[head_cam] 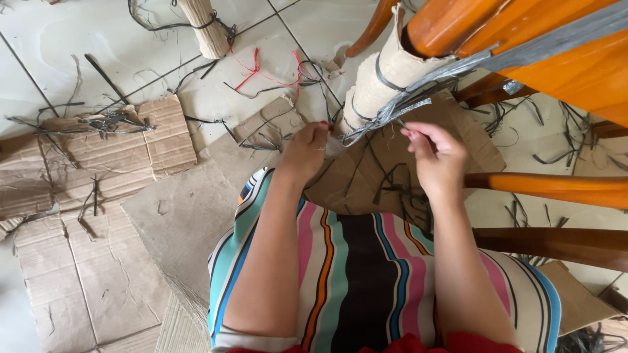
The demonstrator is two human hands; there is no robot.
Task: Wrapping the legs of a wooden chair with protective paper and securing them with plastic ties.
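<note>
An orange wooden chair [556, 59] lies tipped in front of me, one leg wrapped in brown cardboard [383, 75] and bound with grey plastic strapping [399, 108]. My left hand [306, 151] pinches the lower edge of the cardboard wrap and the strap ends. My right hand [437, 155] is closed on a thin grey strap strip near the loose strap ends. Both forearms reach out over my striped lap [353, 274].
Flat cardboard sheets [98, 196] cover the tiled floor at the left, strewn with cut strap scraps [111, 121]. A second cardboard-wrapped leg [203, 26] stands at the top, red string [252, 68] beside it. Bare chair rungs [556, 189] cross at the right.
</note>
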